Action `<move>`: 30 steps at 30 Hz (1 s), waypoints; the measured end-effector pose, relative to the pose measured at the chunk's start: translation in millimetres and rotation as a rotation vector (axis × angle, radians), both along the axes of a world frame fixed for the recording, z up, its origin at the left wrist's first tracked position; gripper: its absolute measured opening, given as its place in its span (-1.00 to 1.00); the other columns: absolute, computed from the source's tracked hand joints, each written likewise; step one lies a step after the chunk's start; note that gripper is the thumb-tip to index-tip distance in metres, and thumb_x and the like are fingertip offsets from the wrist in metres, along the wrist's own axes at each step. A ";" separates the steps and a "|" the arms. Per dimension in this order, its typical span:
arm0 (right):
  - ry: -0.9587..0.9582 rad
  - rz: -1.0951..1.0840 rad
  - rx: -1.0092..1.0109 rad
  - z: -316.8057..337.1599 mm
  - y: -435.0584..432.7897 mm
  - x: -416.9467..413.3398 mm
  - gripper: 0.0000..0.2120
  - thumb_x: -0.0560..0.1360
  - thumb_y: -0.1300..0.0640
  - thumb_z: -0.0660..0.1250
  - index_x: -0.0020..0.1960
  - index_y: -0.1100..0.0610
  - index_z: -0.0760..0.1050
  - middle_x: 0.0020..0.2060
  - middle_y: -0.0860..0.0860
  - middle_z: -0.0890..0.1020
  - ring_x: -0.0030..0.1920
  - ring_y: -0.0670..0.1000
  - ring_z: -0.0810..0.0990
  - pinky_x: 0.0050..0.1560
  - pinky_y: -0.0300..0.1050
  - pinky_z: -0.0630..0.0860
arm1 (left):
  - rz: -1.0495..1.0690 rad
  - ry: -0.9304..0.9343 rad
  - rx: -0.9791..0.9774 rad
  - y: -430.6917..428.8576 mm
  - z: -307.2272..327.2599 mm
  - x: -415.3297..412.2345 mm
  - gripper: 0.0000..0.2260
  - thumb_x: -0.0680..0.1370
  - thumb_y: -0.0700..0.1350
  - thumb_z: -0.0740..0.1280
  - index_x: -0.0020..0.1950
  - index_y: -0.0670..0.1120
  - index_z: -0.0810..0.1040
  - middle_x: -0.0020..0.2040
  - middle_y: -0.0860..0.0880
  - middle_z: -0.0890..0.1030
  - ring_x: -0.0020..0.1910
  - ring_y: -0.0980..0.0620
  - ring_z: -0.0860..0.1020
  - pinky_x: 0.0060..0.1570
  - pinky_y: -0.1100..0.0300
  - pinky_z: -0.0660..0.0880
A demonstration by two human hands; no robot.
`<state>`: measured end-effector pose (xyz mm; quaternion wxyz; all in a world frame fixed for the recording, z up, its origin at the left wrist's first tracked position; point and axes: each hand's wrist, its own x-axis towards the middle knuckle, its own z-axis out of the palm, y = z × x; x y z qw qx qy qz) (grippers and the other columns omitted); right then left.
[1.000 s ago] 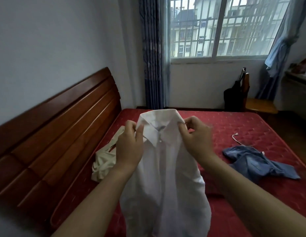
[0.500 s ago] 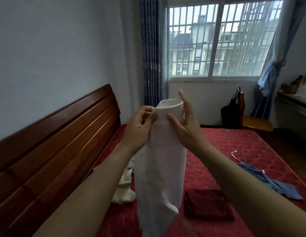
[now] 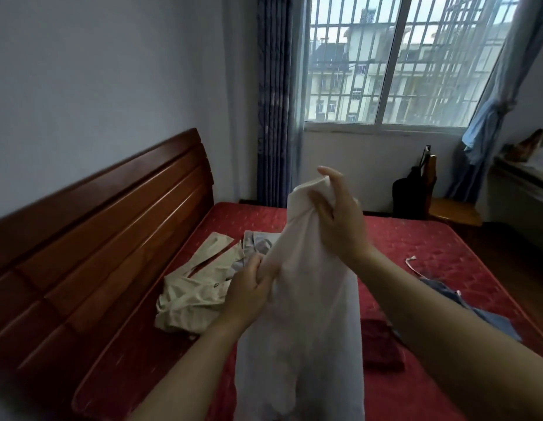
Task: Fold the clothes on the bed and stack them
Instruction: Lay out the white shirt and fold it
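A white shirt point(image 3: 306, 305) hangs lengthwise in the centre of the frame, above the red bed point(image 3: 416, 244). The right hand point(image 3: 337, 220) is closed on its top end, fingers bunching the cloth just above frame centre. The left hand point(image 3: 249, 290) pinches the shirt's left edge lower down (left of centre), so the cloth runs between both hands and drapes to the bottom edge. A cream garment point(image 3: 194, 290) lies crumpled on the bed at centre left, beside the wooden headboard point(image 3: 106, 232). A blue garment point(image 3: 464, 305) lies at the right, and a dark red folded piece point(image 3: 382, 344) sits right of the shirt. No readable writing or labels show.
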<state>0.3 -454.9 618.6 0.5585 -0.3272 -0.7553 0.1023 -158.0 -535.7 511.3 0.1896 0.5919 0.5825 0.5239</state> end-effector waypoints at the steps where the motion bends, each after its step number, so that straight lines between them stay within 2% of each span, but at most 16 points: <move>1: 0.027 -0.015 -0.003 -1.7 -0.2 2.7 -0.65 0.55 0.17 0.27 0.32 0.12 0.36 -0.18 -0.04 0.52 -0.33 -0.23 0.50 -0.35 -0.53 0.31 | -0.007 -0.027 -0.018 -2.5 -12.4 3.0 -0.71 0.49 0.31 0.18 -0.20 0.11 0.40 -0.35 0.13 0.49 -0.41 0.22 0.44 -0.37 0.29 0.41; 3: 0.066 -0.028 -0.009 -0.2 -0.4 7.2 -0.66 0.55 0.14 0.26 0.31 0.09 0.35 -0.22 -0.09 0.51 -0.29 -0.36 0.51 -0.35 -0.54 0.33 | -0.016 -0.089 -0.031 -6.9 -31.4 10.4 -0.77 0.49 0.29 0.18 -0.12 0.16 0.43 -0.24 0.13 0.55 -0.27 0.26 0.52 -0.25 0.31 0.46; 4: 0.062 -0.037 -0.010 -1.2 -1.0 9.9 -0.66 0.55 0.12 0.26 0.31 0.08 0.35 -0.23 -0.10 0.51 -0.29 -0.38 0.50 -0.35 -0.54 0.33 | -0.009 -0.104 -0.030 -8.8 -39.1 14.3 -0.81 0.49 0.28 0.18 -0.12 0.19 0.42 -0.23 0.17 0.55 -0.25 0.31 0.51 -0.25 0.38 0.44; 7: 0.011 -0.076 -0.025 -14.8 -4.9 22.4 -0.64 0.55 0.11 0.27 0.33 0.08 0.34 -0.21 -0.05 0.53 -0.33 -0.25 0.51 -0.34 -0.46 0.38 | 0.022 -0.116 -0.016 -12.9 -57.8 25.2 -0.86 0.52 0.18 0.17 -0.14 0.16 0.39 -0.25 0.24 0.55 -0.29 0.31 0.51 -0.31 0.40 0.39; 10: 0.024 -0.120 -0.041 -29.8 -10.9 34.0 -0.62 0.55 0.12 0.27 0.34 0.08 0.32 -0.17 -0.07 0.51 -0.31 -0.10 0.52 -0.33 -0.23 0.44 | 0.078 -0.107 0.049 -17.2 -65.4 31.4 -0.88 0.57 0.10 0.14 -0.15 0.13 0.37 -0.25 0.28 0.53 -0.30 0.29 0.49 -0.30 0.41 0.37; 12: 0.083 -0.142 -0.017 -34.3 -13.0 38.8 -0.63 0.55 0.17 0.27 0.33 0.14 0.33 -0.18 -0.15 0.47 -0.26 -0.17 0.51 -0.29 -0.29 0.42 | 0.133 -0.134 0.096 -19.2 -67.7 30.0 -0.88 0.58 0.12 0.15 -0.09 0.13 0.39 -0.22 0.24 0.53 -0.27 0.28 0.49 -0.28 0.40 0.38; 14: 0.122 -0.157 -0.017 -34.3 -13.9 42.3 -0.64 0.54 0.18 0.27 0.32 0.15 0.34 -0.19 -0.22 0.43 -0.24 -0.29 0.47 -0.26 -0.40 0.41 | 0.145 -0.134 0.060 -22.3 -75.8 29.9 -0.82 0.54 0.18 0.19 -0.04 0.09 0.40 -0.30 0.12 0.50 -0.33 0.24 0.47 -0.30 0.32 0.39; 16: 0.139 -0.166 -0.011 -32.6 -13.1 45.8 -0.64 0.55 0.15 0.27 0.32 0.14 0.34 -0.21 -0.24 0.44 -0.25 -0.30 0.48 -0.27 -0.42 0.40 | 0.121 -0.071 -0.055 -29.3 -91.9 34.3 -0.77 0.51 0.12 0.25 -0.13 -0.03 0.41 -0.40 0.09 0.41 -0.42 0.19 0.38 -0.36 0.21 0.34; 18: 0.146 -0.177 0.000 -30.6 -11.6 51.5 -0.64 0.54 0.12 0.26 0.31 0.13 0.34 -0.23 -0.26 0.45 -0.27 -0.29 0.50 -0.33 -0.43 0.39 | 0.083 -0.042 -0.113 -37.2 -106.4 38.5 -0.75 0.53 -0.01 0.28 -0.27 -0.09 0.37 -0.42 0.06 0.37 -0.44 0.13 0.33 -0.40 0.23 0.27; 20: 0.141 -0.192 0.001 -30.6 -10.5 58.8 -0.64 0.54 0.11 0.25 0.32 0.14 0.34 -0.27 -0.22 0.44 -0.32 -0.18 0.47 -0.36 -0.35 0.38 | 0.084 -0.069 -0.109 -43.1 -109.5 36.9 -0.73 0.55 0.00 0.21 -0.32 -0.05 0.34 -0.42 0.06 0.38 -0.44 0.18 0.34 -0.41 0.32 0.25; 22: 0.136 -0.211 -0.010 -35.4 -9.3 65.0 -0.64 0.55 0.12 0.25 0.32 0.15 0.33 -0.28 -0.20 0.42 -0.31 -0.16 0.44 -0.38 -0.38 0.36 | 0.122 -0.084 -0.086 -45.4 -104.4 29.3 -0.73 0.59 -0.04 0.16 -0.32 0.00 0.33 -0.42 0.07 0.39 -0.43 0.20 0.38 -0.41 0.35 0.28; 25: 0.088 -0.238 -0.088 -49.4 -10.2 69.2 -0.63 0.55 0.14 0.24 0.34 0.12 0.31 -0.28 -0.18 0.42 -0.41 -0.18 0.43 -0.40 -0.40 0.31 | 0.195 -0.122 -0.069 -48.1 -97.2 12.2 -0.77 0.62 -0.09 0.12 -0.21 -0.11 0.39 -0.34 -0.07 0.48 -0.38 0.16 0.43 -0.37 0.38 0.31; 27: 0.070 -0.230 -0.128 -57.3 -13.6 70.3 -0.63 0.55 0.14 0.24 0.35 0.10 0.31 -0.27 -0.12 0.44 -0.42 -0.17 0.42 -0.40 -0.28 0.34 | 0.208 -0.081 -0.051 -51.8 -90.7 0.0 -0.76 0.62 -0.04 0.10 -0.16 -0.14 0.41 -0.31 -0.07 0.51 -0.34 0.09 0.46 -0.35 0.37 0.32; 29: 0.109 -0.216 -0.140 -59.5 -16.0 71.5 -0.63 0.56 0.13 0.23 0.34 0.10 0.30 -0.19 -0.02 0.49 -0.36 -0.13 0.41 -0.32 -0.17 0.38 | 0.190 -0.002 -0.021 -54.8 -82.5 -11.8 -0.77 0.59 0.03 0.09 -0.15 -0.05 0.41 -0.35 0.01 0.50 -0.39 0.18 0.44 -0.37 0.31 0.33; 30: 0.124 -0.214 -0.142 -59.8 -16.0 72.7 -0.63 0.56 0.12 0.23 0.34 0.10 0.30 -0.14 -0.02 0.50 -0.30 -0.19 0.43 -0.28 -0.21 0.39 | 0.173 0.036 -0.003 -55.8 -78.2 -17.1 -0.77 0.58 0.07 0.09 -0.16 0.00 0.40 -0.37 0.03 0.49 -0.40 0.18 0.45 -0.38 0.29 0.33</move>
